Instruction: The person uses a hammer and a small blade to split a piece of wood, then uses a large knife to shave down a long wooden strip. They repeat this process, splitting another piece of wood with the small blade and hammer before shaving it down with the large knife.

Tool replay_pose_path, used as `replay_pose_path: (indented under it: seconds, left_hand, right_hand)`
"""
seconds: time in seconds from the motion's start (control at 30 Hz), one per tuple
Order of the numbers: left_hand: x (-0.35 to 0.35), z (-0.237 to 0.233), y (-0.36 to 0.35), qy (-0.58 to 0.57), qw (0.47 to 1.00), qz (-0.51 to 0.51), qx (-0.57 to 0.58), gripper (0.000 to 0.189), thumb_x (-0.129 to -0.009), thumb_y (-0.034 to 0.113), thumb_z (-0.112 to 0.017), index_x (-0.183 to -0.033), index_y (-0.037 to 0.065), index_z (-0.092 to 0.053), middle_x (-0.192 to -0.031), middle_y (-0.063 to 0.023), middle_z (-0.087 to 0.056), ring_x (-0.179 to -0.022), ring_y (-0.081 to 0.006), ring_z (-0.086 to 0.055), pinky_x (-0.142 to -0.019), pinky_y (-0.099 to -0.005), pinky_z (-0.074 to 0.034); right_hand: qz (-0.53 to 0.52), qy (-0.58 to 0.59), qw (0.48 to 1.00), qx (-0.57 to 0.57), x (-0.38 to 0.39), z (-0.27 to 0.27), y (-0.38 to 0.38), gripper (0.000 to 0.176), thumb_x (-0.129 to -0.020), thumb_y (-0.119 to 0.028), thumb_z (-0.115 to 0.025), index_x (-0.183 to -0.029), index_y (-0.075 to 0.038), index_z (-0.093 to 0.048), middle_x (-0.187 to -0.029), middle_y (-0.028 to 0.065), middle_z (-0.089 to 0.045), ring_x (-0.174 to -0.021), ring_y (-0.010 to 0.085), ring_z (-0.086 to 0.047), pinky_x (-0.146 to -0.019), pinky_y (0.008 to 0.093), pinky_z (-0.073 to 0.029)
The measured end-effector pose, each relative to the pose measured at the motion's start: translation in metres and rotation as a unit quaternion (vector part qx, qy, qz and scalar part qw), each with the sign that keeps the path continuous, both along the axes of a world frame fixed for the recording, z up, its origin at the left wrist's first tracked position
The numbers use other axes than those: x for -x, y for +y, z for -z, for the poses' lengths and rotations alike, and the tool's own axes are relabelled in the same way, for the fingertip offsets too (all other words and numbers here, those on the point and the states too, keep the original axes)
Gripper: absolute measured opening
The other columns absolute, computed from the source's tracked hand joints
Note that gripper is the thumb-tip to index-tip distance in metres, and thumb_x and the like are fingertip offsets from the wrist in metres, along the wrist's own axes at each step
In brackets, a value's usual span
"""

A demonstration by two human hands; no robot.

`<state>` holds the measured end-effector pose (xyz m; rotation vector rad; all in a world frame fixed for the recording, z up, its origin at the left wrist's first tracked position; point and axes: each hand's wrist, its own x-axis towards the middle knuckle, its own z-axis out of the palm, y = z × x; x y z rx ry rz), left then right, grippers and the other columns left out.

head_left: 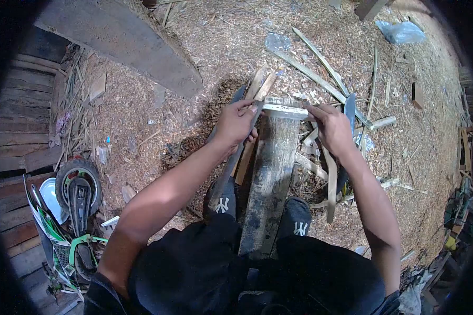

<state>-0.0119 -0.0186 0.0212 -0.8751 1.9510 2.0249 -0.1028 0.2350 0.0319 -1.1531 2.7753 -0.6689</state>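
Note:
A short pale strip [285, 110] lies crosswise over the far end of a worn wooden beam [270, 178], between my two hands. My left hand [236, 126] is closed at its left end, thumb near the tip. A long dark flat piece [232, 170] runs from under these fingers toward my left foot; I cannot tell whether the same hand grips it. At the strip's right end my right hand [331, 128] is closed, thumb and fingers pinching it. Just below the right hand, a bent wooden slat [331, 184] slants downward.
Wood shavings [194, 31] cover the ground. Long slats [320, 63] lie beyond the beam. A thick timber [126, 47] juts in at upper left. A small green-and-white wheeled vehicle [76, 210] stands at left, and a plastic bag [402, 32] lies at upper right.

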Motion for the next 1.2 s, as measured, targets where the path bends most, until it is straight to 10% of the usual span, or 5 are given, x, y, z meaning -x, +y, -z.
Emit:
replay_pose_path:
  seconds: [1.2]
  left_hand:
    - [-0.003, 0.0, 0.011, 0.0, 1.0, -0.004, -0.007, 0.037, -0.102, 0.014, -0.057, -0.135, -0.003, -0.054, -0.1, -0.01, -0.074, -0.051, -0.0138, -0.06, -0.042, -0.0273, -0.048]
  right_hand:
    - [0.067, -0.101, 0.993, -0.011, -0.005, -0.02, 0.017, 0.026, -0.099, -0.019, -0.059, -0.119, -0.005, -0.07, -0.111, 0.0192, -0.069, -0.102, 0.0393, -0.066, -0.088, 0.0437, -0.053]
